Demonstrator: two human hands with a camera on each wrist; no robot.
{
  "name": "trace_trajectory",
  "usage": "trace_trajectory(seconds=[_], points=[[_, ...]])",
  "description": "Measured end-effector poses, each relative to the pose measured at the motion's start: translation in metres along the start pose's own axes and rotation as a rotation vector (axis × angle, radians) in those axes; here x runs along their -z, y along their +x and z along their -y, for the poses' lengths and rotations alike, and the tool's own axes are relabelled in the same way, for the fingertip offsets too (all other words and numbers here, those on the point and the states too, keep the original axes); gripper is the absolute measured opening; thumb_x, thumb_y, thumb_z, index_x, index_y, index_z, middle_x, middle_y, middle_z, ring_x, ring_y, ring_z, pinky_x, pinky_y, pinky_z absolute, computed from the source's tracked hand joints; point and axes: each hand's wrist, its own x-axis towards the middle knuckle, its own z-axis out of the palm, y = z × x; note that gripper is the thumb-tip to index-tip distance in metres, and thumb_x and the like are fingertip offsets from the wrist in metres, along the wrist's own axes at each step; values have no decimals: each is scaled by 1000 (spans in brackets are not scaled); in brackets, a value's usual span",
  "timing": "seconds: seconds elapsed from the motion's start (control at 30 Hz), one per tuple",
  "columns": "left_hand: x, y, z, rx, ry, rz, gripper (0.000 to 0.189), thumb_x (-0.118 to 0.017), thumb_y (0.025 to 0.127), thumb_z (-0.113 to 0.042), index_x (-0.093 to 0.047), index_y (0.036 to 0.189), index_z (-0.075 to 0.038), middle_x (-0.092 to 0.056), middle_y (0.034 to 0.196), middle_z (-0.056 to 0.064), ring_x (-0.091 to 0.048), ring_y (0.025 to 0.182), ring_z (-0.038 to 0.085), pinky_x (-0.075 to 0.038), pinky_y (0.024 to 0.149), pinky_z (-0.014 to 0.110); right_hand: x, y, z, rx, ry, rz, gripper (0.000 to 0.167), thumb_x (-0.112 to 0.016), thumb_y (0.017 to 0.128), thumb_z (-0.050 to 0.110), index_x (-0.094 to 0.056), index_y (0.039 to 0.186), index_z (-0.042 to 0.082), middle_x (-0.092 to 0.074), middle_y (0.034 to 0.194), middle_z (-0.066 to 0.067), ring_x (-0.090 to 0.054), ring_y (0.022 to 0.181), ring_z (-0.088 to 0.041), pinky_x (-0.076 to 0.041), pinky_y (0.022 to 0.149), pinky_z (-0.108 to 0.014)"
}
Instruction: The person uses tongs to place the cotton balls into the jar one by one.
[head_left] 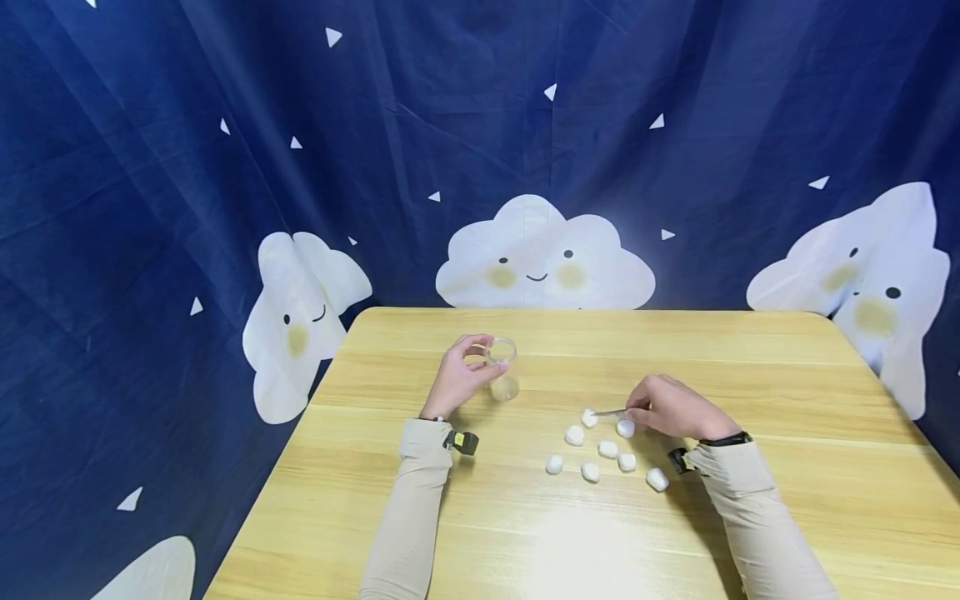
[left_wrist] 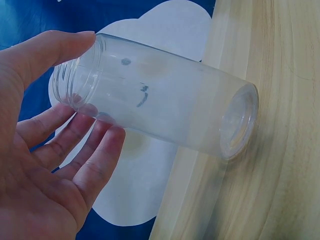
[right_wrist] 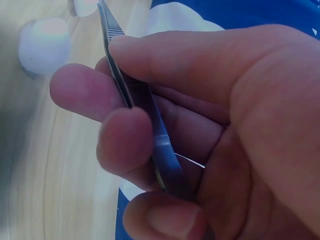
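Note:
My left hand (head_left: 459, 377) grips a clear, uncapped jar (left_wrist: 165, 95) near its threaded mouth, thumb on one side and fingers on the other. The jar stands upright on the table with nothing inside. Metal tweezers (right_wrist: 159, 130) are pinched between the thumb and fingers of my right hand (head_left: 672, 407). In the head view their tips point left and meet a white cotton ball (head_left: 589, 418), the farthest of the group. Another cotton ball (head_left: 626, 428) lies just below the right fingertips.
Several more cotton balls, such as one at the left (head_left: 554, 465) and one at the right (head_left: 657, 479), lie scattered on the wooden table (head_left: 337, 517). A dark blue curtain (head_left: 480, 125) with smiling clouds hangs behind the table's far edge and along its left side.

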Motion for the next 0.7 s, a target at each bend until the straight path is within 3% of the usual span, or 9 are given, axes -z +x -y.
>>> trace_trajectory(seconds=[0.47, 0.7], points=[[1, -1, 0, 0, 3, -4, 56, -89, 81, -24, -66, 131, -12, -64, 130, 6, -61, 121, 26, -61, 103, 38, 2, -1, 2, 33, -3, -30, 19, -69, 95, 4, -77, 80, 13, -65, 66, 5, -48, 58, 0, -41, 55, -18], [0, -2, -1, 5, -2, -7, 57, -90, 80, -24, -67, 131, -12, -64, 131, 6, -61, 122, 27, -60, 105, 41, 2, -1, 2, 37, -12, -34, 29, -67, 94, 1, -69, 69, 14, -55, 62, 11, -44, 56, 0, -39, 55, -18]])
